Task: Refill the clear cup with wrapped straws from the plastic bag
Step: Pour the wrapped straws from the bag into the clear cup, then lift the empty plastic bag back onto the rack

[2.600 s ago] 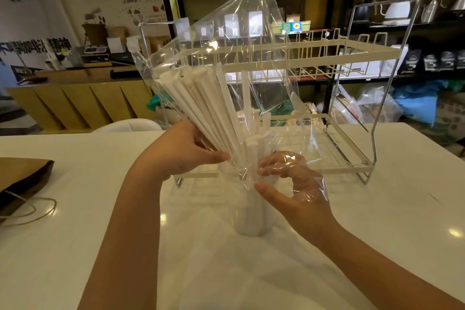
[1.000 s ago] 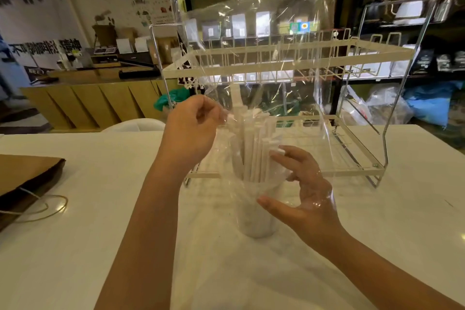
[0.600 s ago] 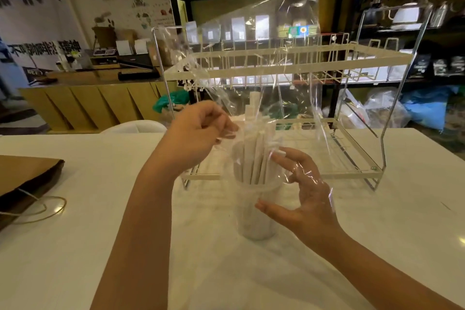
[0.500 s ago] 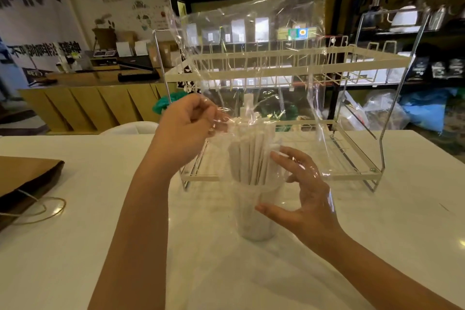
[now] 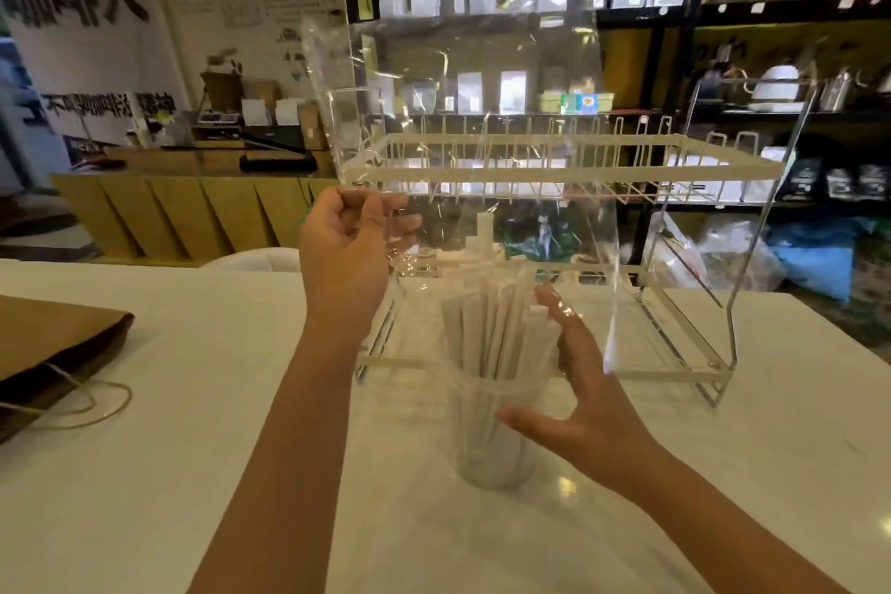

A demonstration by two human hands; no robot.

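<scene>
Before the white wire rack (image 5: 530,154), clear cup (image 5: 496,429) holds white wrapped straws (image 5: 492,328); left hand (image 5: 347,251) pinches the emptied clear plastic bag (image 5: 482,111) above, right hand (image 5: 578,400) open, steadying the straws. Next: lift bag clear.

The white table (image 5: 193,473) bears the clear cup (image 5: 496,439); a wire rack (image 5: 675,371); a brown paper bag (image 5: 53,347).

Left hand (image 5: 344,251) raised with fingers (image 5: 381,219) pinched together; right hand (image 5: 578,405) lower, fingers spread wide.
</scene>
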